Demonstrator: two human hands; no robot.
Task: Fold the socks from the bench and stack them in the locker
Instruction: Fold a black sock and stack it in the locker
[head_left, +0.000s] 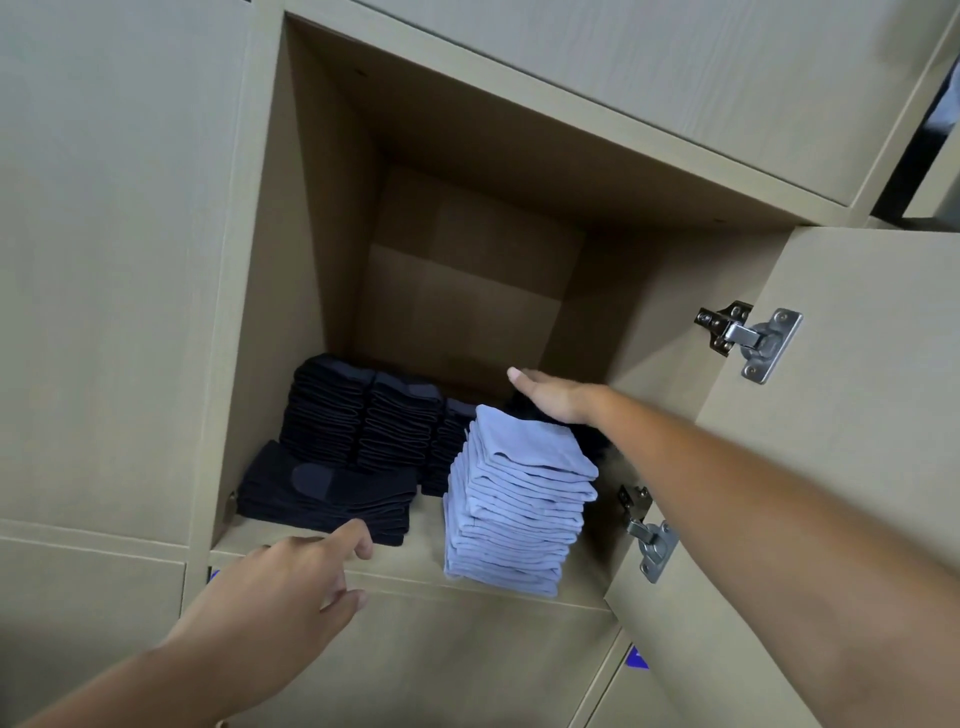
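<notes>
The open locker (395, 574) holds folded socks in stacks. A tall light-blue stack (514, 514) stands at the front right of its shelf. Tall black stacks (358, 413) fill the back left, and a low black stack (332, 499) lies at the front left. My right hand (553, 395) reaches deep inside with fingers straight, resting flat on a black stack (592, 439) behind the blue one; that stack is mostly hidden. My left hand (306, 577) hovers at the shelf's front edge, fingers loosely curled, holding nothing, just short of the low black stack.
The locker door (841, 415) stands open on the right, with two metal hinges (748, 338) close to my right forearm. Closed locker fronts surround the opening. The upper part of the compartment is free space.
</notes>
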